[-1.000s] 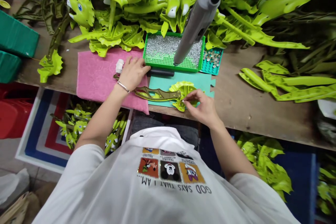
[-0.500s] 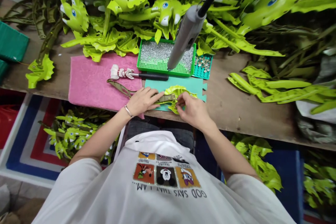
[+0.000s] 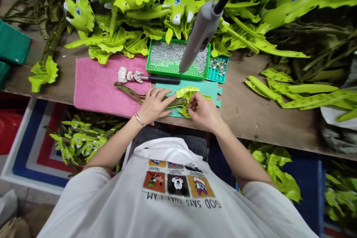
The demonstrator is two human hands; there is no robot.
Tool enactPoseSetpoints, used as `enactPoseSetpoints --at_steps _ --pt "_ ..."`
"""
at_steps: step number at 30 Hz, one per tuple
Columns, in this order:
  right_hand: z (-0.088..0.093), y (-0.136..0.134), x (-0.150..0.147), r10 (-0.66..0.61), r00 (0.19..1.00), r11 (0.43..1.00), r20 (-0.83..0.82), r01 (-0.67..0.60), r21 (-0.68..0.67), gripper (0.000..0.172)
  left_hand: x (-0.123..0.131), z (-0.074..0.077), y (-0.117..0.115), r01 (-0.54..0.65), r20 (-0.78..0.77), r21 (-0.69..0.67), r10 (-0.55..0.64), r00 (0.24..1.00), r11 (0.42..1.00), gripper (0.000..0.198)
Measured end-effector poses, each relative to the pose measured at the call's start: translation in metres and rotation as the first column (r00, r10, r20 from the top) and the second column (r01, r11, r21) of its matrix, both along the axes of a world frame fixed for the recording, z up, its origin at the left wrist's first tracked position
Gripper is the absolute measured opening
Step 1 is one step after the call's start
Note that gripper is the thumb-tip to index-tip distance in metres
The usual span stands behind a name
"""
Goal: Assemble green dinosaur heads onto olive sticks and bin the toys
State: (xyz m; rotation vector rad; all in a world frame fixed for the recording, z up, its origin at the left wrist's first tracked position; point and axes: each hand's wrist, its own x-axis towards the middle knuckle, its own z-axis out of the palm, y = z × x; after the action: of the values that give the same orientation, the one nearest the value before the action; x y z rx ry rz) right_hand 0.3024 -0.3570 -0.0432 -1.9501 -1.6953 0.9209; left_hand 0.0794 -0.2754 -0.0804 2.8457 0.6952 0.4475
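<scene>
A long olive-green toy part (image 3: 128,93) with a lime frilled end (image 3: 187,93) lies across the pink cloth (image 3: 95,81) and a teal mat (image 3: 209,88) at the bench's front edge. My left hand (image 3: 154,103) lies flat on its middle, fingers stretched out and pressing it down. My right hand (image 3: 203,111) is curled at the frilled end, its fingertips pinched on the part there. A black-handled tool with a white wrapped tip (image 3: 145,78) rests just beyond my left hand.
A green tray of small silver screws (image 3: 167,55) and a teal tray of round metal pieces (image 3: 217,67) sit behind the mat. A grey hanging power screwdriver (image 3: 198,37) dangles over the tray. Lime dinosaur toy parts (image 3: 134,3) pile at the back and right.
My left hand left the wrapped tool near the screw tray and came down flat onto the olive part. My right hand stayed at the frilled end, closing in on it.
</scene>
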Motion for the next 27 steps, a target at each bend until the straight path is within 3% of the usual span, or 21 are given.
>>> enactPoseSetpoints --at_steps 3,6,11,15,17,22,27 --pt "-0.002 -0.001 0.0 -0.022 0.999 0.999 -0.031 0.024 0.043 0.024 0.017 -0.003 -0.022 -0.003 0.092 -0.042 0.006 0.996 0.999 0.05" --pt "-0.001 -0.004 -0.001 -0.043 0.998 0.995 -0.054 0.048 0.088 0.021 0.035 -0.004 -0.039 0.004 0.087 -0.044 0.0 0.996 0.999 0.039" --pt "0.001 0.0 0.018 -0.031 0.992 0.989 -0.123 0.048 0.139 0.013 0.045 0.002 -0.042 -0.03 0.07 -0.063 0.035 0.997 0.998 0.021" --pt "-0.008 0.028 0.072 -0.294 0.955 0.897 0.028 0.266 0.352 0.009 0.043 0.009 -0.038 -0.041 0.081 -0.13 0.052 0.995 0.991 0.014" --pt "-0.019 0.045 0.1 -0.379 0.917 0.869 0.127 0.306 0.39 0.011 0.043 0.012 -0.038 -0.05 0.081 -0.166 0.065 0.995 0.985 0.016" --pt "-0.047 0.069 0.125 -0.351 0.894 0.911 0.279 0.258 0.322 0.017 0.047 0.02 -0.041 -0.112 0.113 -0.242 0.142 0.983 0.964 0.016" --pt "-0.054 0.073 0.123 -0.38 0.867 0.904 0.322 0.274 0.329 0.017 0.055 0.013 -0.042 -0.27 0.17 -0.149 0.294 0.941 0.951 0.013"
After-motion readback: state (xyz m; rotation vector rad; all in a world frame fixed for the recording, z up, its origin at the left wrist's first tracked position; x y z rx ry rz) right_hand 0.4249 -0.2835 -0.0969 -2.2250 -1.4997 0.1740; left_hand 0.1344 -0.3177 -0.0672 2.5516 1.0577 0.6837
